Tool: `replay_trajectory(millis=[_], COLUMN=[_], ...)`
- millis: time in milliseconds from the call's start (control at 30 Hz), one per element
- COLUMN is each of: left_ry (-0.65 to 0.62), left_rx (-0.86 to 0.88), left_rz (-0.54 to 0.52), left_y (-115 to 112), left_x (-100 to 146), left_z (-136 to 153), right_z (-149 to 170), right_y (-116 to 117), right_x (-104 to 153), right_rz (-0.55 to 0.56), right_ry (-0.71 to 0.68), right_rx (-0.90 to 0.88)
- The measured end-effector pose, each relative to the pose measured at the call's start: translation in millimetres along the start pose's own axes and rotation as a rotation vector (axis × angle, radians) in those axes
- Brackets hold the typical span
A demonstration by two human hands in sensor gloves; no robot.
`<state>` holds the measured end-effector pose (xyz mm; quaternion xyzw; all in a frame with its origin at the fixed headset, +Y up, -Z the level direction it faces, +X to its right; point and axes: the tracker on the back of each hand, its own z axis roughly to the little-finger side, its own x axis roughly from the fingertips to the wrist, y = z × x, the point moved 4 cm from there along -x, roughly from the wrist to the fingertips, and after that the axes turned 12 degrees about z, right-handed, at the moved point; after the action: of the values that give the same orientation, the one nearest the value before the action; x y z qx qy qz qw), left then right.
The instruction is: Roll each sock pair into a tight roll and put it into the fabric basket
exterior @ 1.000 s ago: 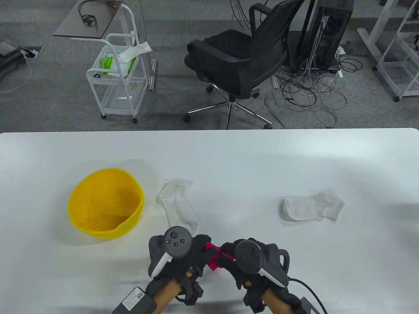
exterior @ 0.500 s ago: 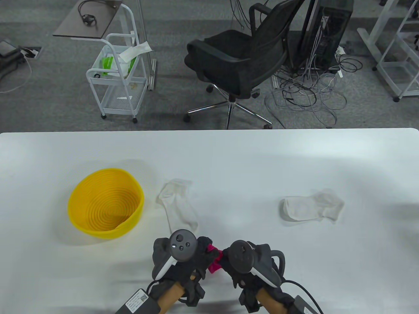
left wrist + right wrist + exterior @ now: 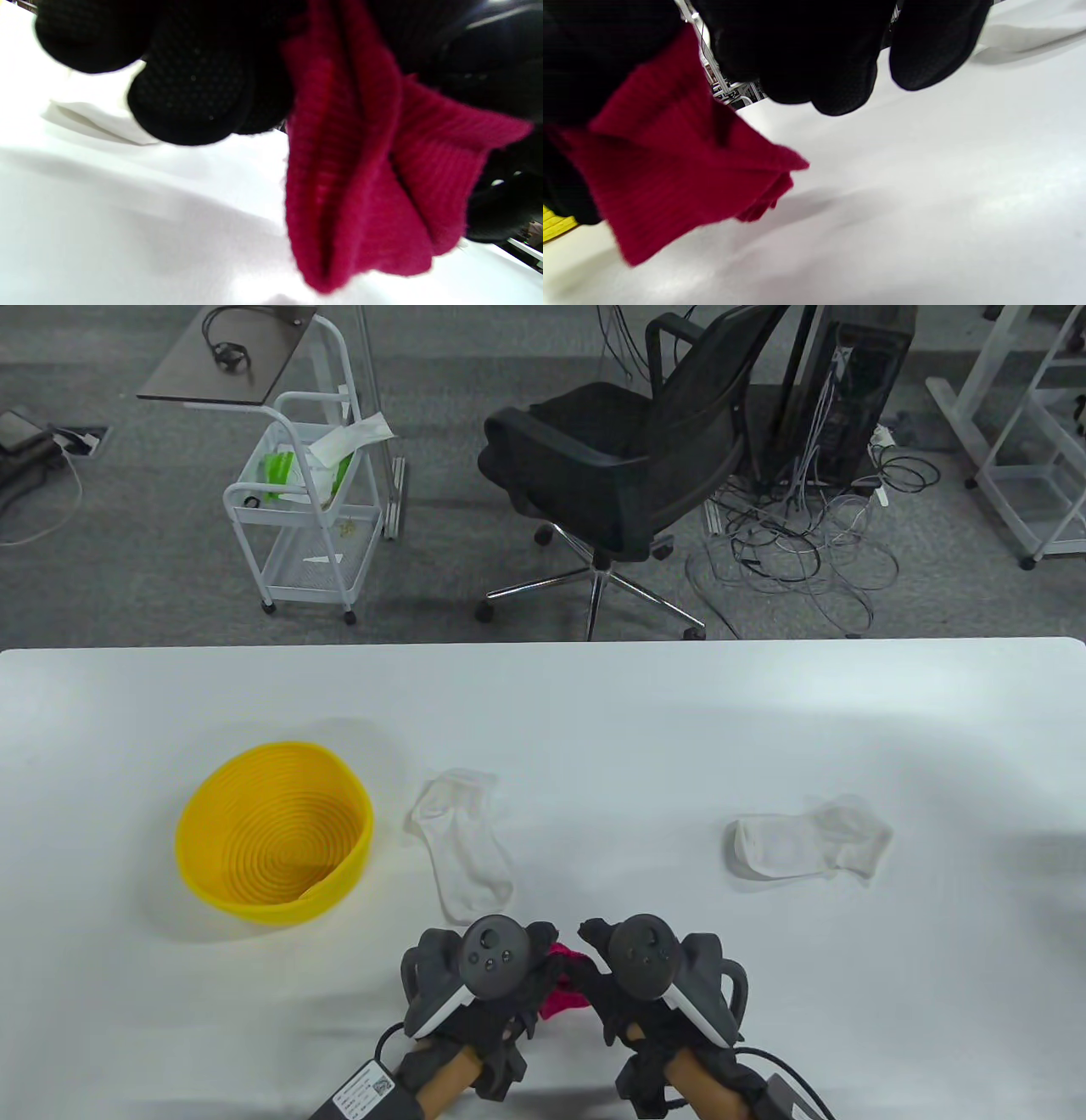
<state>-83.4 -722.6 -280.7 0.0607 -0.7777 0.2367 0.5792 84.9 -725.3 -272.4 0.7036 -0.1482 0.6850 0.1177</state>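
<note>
Both hands hold a crimson sock bundle point(image 3: 562, 991) between them just above the table's near edge. My left hand point(image 3: 517, 976) grips its left side and my right hand point(image 3: 598, 976) grips its right side. In the left wrist view the red knit point(image 3: 356, 178) hangs folded under black gloved fingers point(image 3: 191, 97). A corner of the same sock point(image 3: 670, 178) hangs below my right fingers point(image 3: 818, 63) in the right wrist view. The yellow basket point(image 3: 276, 829) stands empty to the left. Two white socks lie flat, one point(image 3: 462, 841) beside the basket, one point(image 3: 806, 845) at the right.
The white table point(image 3: 594, 712) stretches wide beyond the hands. Behind its far edge stand a black office chair point(image 3: 628, 458), a white wire cart point(image 3: 301, 500) and a tangle of cables point(image 3: 797, 543) on the grey floor.
Both hands have shifted a little toward the near edge and closer together with the red sock; less of the sock shows between them.
</note>
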Motion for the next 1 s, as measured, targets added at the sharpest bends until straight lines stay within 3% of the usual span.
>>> replay_trajectory(millis=[267, 400, 533, 833, 1000], left_ry=[-0.109, -0.181, -0.229, -0.132, -0.09], left_rx=[-0.063, -0.055, -0.029, 0.142, 0.221], left_rz=[-0.059, -0.134, -0.193, -0.15, -0.135], left_y=[5.7, 19.1, 29.8, 33.5, 33.3], left_x=[11.0, 23.7, 33.7, 19.2, 12.3], left_z=[-27.5, -40.5, -48.1, -15.5, 1.0], right_z=[8.3, 18.7, 27.5, 35.0, 27.9], right_y=[17.3, 18.1, 27.3, 17.3, 12.8], right_x=[-1.7, -4.7, -6.4, -5.3, -3.0], right_rz=[-0.152, -0.208, -0.345, -0.35, -0.399], right_ry=[0.089, 0.16, 0.237, 0.322, 0.273], right_rx=[0.009, -0.122, -0.325, -0.662, -0.819])
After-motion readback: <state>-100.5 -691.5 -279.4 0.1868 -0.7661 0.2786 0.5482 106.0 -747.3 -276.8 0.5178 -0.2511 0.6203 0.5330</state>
